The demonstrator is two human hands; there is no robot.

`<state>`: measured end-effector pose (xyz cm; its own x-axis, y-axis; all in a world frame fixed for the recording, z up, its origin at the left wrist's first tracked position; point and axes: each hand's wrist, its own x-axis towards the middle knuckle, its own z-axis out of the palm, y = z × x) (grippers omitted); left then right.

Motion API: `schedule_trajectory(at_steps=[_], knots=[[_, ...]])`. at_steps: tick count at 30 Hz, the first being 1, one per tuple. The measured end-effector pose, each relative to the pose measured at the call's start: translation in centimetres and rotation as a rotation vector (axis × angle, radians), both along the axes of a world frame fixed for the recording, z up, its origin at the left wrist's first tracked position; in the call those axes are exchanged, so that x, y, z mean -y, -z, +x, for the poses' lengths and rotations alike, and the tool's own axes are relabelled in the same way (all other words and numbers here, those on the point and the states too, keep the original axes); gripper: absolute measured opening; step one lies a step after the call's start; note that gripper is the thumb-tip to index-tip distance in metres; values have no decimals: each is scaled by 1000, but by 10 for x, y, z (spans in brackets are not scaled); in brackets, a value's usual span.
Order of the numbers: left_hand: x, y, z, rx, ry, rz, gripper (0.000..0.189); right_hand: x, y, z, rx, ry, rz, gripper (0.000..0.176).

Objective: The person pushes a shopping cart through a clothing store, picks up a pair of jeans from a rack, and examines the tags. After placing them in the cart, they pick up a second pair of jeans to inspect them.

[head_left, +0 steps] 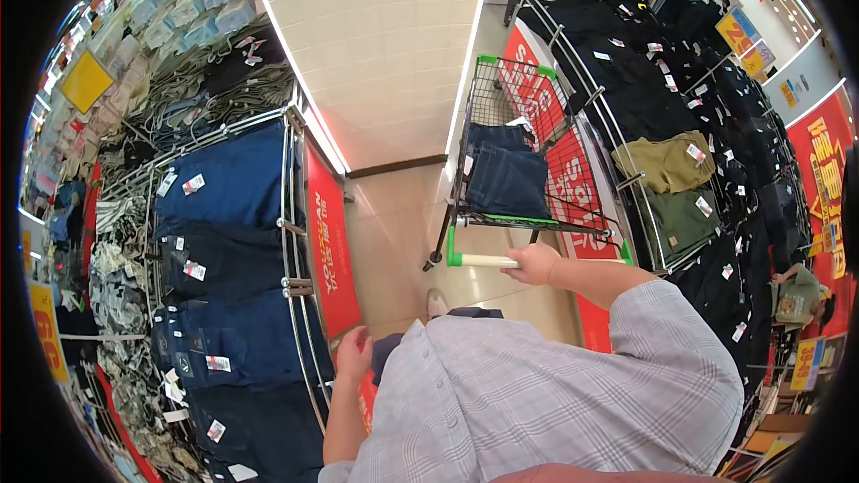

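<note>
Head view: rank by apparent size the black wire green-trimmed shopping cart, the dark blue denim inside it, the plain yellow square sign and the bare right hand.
1. Black wire shopping cart
2. Dark blue denim
3. Right hand and yellow square sign: too alike to rank.

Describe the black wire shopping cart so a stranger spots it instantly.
Find the tall white pillar. Right of its base stands a black wire shopping cart, its pale handlebar gripped by the person's right hand. Unlike the silver metal racks on either side, it has bright green trim.
</note>
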<state>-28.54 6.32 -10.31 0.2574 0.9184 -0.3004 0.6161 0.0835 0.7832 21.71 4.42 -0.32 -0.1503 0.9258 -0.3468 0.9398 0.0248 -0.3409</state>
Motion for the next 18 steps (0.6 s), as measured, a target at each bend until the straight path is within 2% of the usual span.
schedule_trajectory(at_steps=[3,5,7,9,10,12,15,18], knots=[[-14,-16,-2,-29,17,64,34,-8,-10,7,40,-17,-39,33],[-24,-25,-5,-39,21,164,34,-15,-1,10,7,58,-58,33],[-37,-62,-2,-70,3,289,35,-34,-18,-7,152,80,-87,35],[-48,-66,-12,-126,-33,339,33,-40,-12,-34,-49,235,33,36],[-52,-70,-21,-146,-87,326,33,-44,-6,-46,-59,178,22,36],[-63,-74,-30,-193,-121,365,37,-52,-3,-58,152,317,-24,36],[-85,-72,-46,-282,-172,487,43,-63,-7,-64,170,298,-77,37],[-109,-65,-62,-293,-200,486,51,-63,-10,-64,248,283,-154,36]])
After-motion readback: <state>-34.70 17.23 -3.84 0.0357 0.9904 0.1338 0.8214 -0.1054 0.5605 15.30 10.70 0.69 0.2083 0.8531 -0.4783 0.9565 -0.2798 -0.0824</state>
